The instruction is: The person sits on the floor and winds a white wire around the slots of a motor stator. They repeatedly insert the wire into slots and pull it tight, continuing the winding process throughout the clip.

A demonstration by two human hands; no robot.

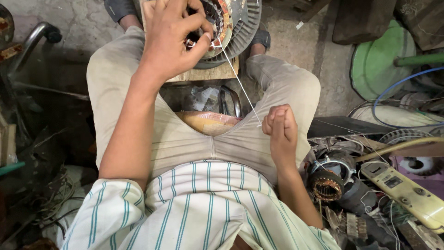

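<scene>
Motor repair workshop: wound stator [326, 185] & loose wires [407, 85] on cluttered floor, green fan blade [377, 65], yellow tester [407, 190], bare concrete.

Motor stator [226, 23]: round, grey finned metal housing with a ring of copper-coloured windings and slotted core inside. Lies open face up on a wooden board [203, 73] between the knees, partly cut off by the top edge of the view and partly covered by a hand.

White thread [240, 83]: thin, single strand, pulled taut. Runs in a straight diagonal line from the windings at the stator's inner rim down and rightward across the lap to a closed fist.
</scene>
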